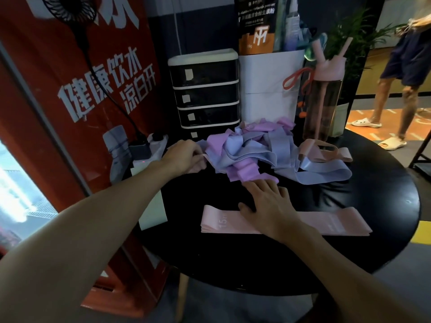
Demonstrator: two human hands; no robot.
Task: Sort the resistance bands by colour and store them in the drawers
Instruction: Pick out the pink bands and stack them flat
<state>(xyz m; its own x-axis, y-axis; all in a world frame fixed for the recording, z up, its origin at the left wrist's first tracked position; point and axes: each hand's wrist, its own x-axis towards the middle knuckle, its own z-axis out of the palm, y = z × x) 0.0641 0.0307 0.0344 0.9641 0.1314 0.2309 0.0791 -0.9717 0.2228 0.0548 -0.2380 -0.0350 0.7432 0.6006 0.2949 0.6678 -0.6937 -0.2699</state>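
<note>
Nearest the viewer, in the lower centre of the frame, a folded pink stack (338, 223) of bands lies flat on the black round table (384, 206), with its long axis running left to right. The right hand (268, 202) rests across the stack's middle, palm down. Its fingers are straight and spread, holding nothing, and they point up the frame.

Just beyond those fingertips lies a purple band (245, 172), the near edge of the tangled pile (247, 148) of purple and blue bands at the centre. The right hand is therefore the nearer one for any purple or blue piece.

At the pile's left edge, the left hand (186, 157) has its fingers curled in and seems to pinch a pale pink strip (203, 158) that sticks out towards it. The grip itself is partly hidden by the knuckles. If that strip is drawn free, it probably has to travel down and right to reach the pink stack.

To the right of the pile, a loose pink band (326, 152) lies apart, with a blue loop (326, 174) in front of it.

Farthest back, upper centre, stands the drawer unit (205, 89) with its drawers closed, directly behind the pile and nearer the left hand.
</note>
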